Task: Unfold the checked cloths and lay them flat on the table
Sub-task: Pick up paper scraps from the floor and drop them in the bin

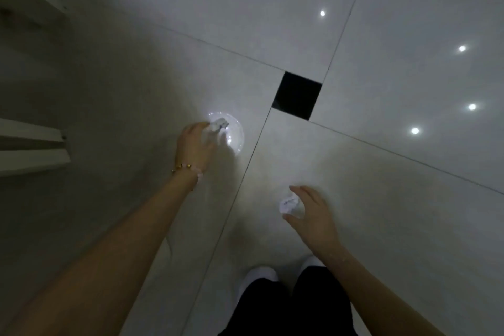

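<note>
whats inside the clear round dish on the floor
A crumpled white wad shows in the dish; the left hand hides its near rim.

Glossy smooth floor tiles [395, 213], crumpled papery wad [219, 123]

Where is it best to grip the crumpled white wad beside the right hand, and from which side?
Probably pinch across its middle from the right and above: the crumpled white wad is a loose ball on the floor, and the right hand spans it, finger beyond, thumb nearer.
</note>
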`<act>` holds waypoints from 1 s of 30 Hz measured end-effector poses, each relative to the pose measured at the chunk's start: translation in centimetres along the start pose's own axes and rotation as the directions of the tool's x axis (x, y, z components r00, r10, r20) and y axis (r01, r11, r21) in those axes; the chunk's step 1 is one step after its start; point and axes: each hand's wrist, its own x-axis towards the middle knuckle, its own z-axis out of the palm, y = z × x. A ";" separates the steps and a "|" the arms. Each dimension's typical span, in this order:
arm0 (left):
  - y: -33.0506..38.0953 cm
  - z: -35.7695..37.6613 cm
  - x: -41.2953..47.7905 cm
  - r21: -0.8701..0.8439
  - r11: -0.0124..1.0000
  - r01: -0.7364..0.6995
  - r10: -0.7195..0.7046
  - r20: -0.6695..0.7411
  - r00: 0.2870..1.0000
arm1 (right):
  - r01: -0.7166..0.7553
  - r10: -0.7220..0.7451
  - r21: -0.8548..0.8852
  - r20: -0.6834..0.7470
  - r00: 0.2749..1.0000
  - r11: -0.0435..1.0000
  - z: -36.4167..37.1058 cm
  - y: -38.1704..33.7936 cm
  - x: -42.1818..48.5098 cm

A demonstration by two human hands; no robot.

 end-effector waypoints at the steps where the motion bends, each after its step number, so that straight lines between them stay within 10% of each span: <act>1: -0.9 0.8 1.6 0.046 0.998 -0.033 0.034 -0.005 0.999 | 0.035 -0.035 -0.029 -0.004 0.999 0.999 0.9 1.2 1.2; 10: -5.3 5.4 1.7 0.241 0.969 0.059 -0.105 0.185 0.977 | -0.006 0.007 0.021 -0.051 0.999 1.000 2.4 4.8 1.4; 17: -4.2 1.9 -10.1 -0.057 0.951 0.303 -0.277 0.271 0.922 | -0.373 0.381 0.295 0.032 0.924 0.880 -5.4 1.6 -6.7; 30: 19.1 -25.1 -31.5 -0.559 0.683 0.470 -0.360 0.303 0.882 | -0.243 0.319 0.489 -0.075 0.945 0.838 -27.6 -23.3 -27.8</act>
